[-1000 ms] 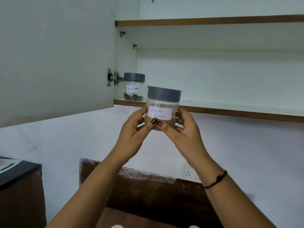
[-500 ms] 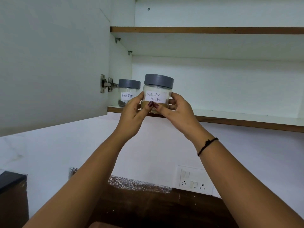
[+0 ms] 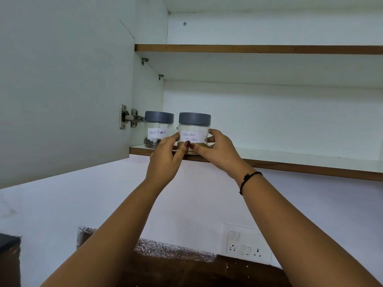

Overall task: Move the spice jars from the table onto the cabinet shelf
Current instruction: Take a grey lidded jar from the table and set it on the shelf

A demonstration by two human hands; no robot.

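Your left hand (image 3: pixel 165 156) and right hand (image 3: pixel 217 150) pinch the upright coriander jar (image 3: pixel 193 131) from either side at the shelf (image 3: pixel 290 160) front edge, just right of the pepper jar (image 3: pixel 158 129).

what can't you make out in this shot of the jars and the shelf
Head view, the only one:
1. Whether the base of the coriander powder jar already rests on the lower shelf: the left hand and right hand cover it.
2. Lower right of the black pepper jar: behind the left hand.
3. Top of the upper shelf: seen only from below.
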